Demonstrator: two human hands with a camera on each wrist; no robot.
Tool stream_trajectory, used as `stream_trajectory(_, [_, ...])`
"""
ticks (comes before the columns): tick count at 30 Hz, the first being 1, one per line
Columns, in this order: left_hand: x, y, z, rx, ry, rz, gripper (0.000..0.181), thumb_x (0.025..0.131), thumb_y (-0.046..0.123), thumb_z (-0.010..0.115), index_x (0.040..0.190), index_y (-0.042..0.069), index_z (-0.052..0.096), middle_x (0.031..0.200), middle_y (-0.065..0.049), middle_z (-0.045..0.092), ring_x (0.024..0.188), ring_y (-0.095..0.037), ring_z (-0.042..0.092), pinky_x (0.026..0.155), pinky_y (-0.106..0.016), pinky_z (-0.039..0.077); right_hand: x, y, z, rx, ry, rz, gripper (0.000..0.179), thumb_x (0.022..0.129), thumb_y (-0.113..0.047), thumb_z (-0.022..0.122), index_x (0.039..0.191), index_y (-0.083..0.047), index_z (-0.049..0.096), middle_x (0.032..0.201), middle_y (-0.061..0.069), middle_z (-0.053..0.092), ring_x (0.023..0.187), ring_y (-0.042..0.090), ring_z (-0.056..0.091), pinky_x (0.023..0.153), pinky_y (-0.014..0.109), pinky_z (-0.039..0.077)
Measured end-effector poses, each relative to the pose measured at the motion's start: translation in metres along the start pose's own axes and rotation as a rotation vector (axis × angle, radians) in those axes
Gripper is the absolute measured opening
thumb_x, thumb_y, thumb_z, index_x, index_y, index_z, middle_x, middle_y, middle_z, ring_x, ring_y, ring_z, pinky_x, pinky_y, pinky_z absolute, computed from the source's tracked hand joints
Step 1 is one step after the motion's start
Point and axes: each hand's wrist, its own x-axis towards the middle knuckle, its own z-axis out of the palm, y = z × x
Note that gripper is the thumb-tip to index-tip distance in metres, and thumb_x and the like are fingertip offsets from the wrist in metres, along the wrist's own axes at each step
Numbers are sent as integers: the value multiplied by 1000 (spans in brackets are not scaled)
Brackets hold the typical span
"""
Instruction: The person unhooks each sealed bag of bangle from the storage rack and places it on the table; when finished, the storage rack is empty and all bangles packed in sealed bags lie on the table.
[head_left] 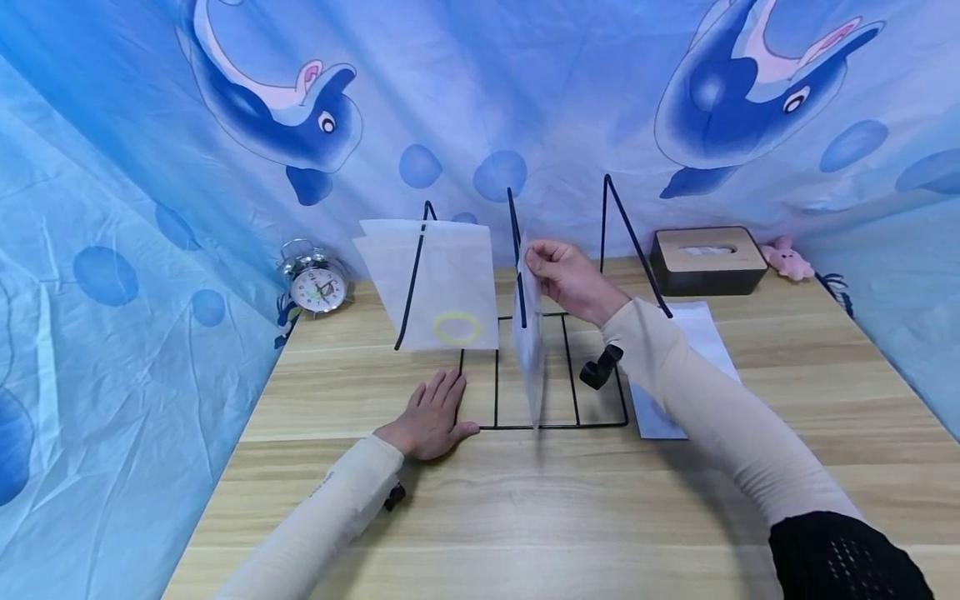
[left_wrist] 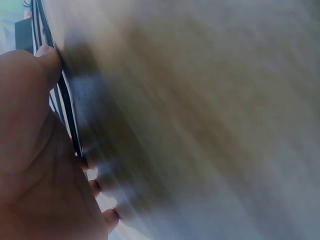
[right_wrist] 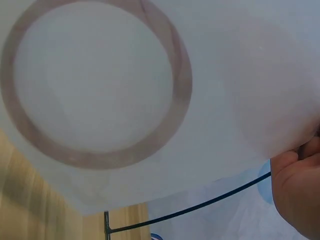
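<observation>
A black wire rack [head_left: 564, 367] with upright wire dividers stands on the table. My right hand [head_left: 573, 275] pinches the upper edge of a white paper sheet [head_left: 529, 333], held upright and seen nearly edge-on beside the middle divider. In the right wrist view this sheet [right_wrist: 215, 100] shows a large brownish ring. My left hand [head_left: 431, 417] lies with fingers spread at the rack's front left corner, its thumb by the front wire. Other white sheets [head_left: 450, 275], one marked with a yellow ring [head_left: 457, 329], stand at the left divider.
Another white sheet [head_left: 705, 333] lies flat right of the rack, partly under my right forearm. A tissue box [head_left: 708, 262] and pink plush toy [head_left: 787, 260] are at the back right. An alarm clock [head_left: 318, 285] stands at the back left, before a blue curtain [head_left: 480, 100].
</observation>
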Motion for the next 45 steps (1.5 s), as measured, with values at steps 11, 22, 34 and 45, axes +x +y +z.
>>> stream_trajectory(11, [-1,-1,0,-13,18,13,84,104,53,44,159,-2,12,166,-20,7,151,-38,2,117,-59,10,-13,1,8,-37,-82,10,32,106,-3,46,89,-11,72,85,2,65,68,11,57,61,23,47])
stream_trajectory(22, [5,-8,7,13,13,-1,86,104,59,38,161,3,7,167,-16,2,152,-35,-1,118,-57,8,-27,2,8,-7,-123,15,35,106,-2,45,87,-13,73,82,3,65,71,11,63,64,21,49])
stream_trajectory(34, [5,-8,8,11,-5,-6,87,103,61,36,161,4,5,167,-15,-1,152,-33,-4,118,-57,6,-35,6,12,54,-304,-43,12,92,-22,69,89,-11,73,86,2,64,74,11,61,68,23,50])
stream_trajectory(45, [6,-9,9,19,-1,-2,87,103,61,36,161,3,5,167,-16,1,152,-35,-3,117,-57,7,-64,3,10,-23,-217,-46,14,92,-26,71,91,-12,73,94,4,64,85,13,62,74,24,49])
